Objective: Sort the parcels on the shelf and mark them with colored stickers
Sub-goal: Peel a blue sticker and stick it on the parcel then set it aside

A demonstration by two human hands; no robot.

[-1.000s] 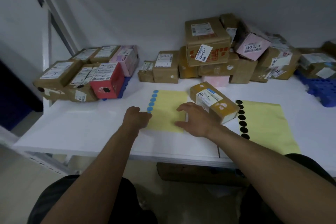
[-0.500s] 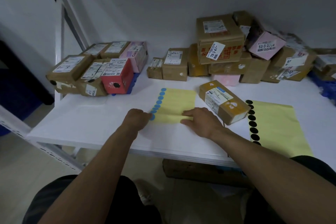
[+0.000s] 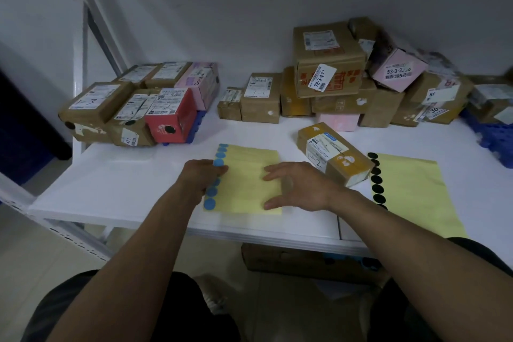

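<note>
Here, blue sticker [image 3: 220, 162] against left fingers [image 3: 222, 171].

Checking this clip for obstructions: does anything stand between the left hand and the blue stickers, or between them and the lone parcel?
Nothing between the left hand and the blue stickers; its fingers are at the column. Toward the lone parcel, only the right hand lies across the yellow sheet.

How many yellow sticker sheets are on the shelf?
2. The blue-dot sheet is touched by the left hand and right hand; the black-dot sheet lies right of the loose parcel. None seems hidden.
</note>
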